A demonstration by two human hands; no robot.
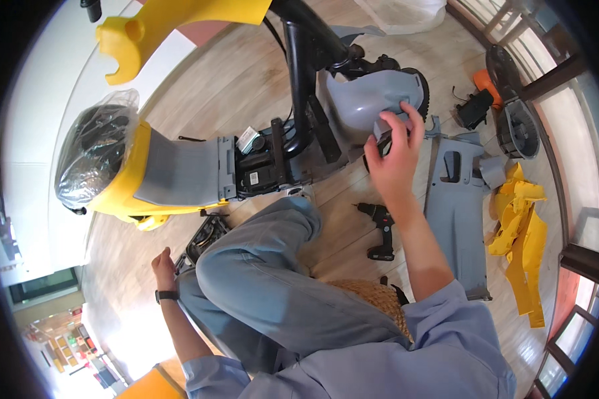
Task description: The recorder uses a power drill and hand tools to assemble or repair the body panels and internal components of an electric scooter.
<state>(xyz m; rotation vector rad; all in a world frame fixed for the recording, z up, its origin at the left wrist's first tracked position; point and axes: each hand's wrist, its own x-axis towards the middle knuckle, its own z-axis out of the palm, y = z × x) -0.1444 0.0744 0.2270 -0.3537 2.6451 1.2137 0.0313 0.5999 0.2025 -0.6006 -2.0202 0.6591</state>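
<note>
A partly stripped yellow and grey electric scooter (186,174) stretches in front of me, with its black frame tube (298,86) and the parts under the footboard exposed. My right hand (398,149) reaches to the grey front fender (359,100). Its fingers curl over the fender's lower edge, with a small dark gap showing beside the thumb. My left hand (164,269) is a loose fist beside my left knee, a dark band on its wrist. Whatever it might hold is hidden. Close to it on the floor lies a black metal assembly (206,236).
A black cordless drill (381,231) lies on the wooden floor between my legs and a long grey panel (456,213). Yellow body panels (522,233), a grey open housing (518,130) and a black box-like part (474,110) are at the right. Plastic film covers the seat (96,156).
</note>
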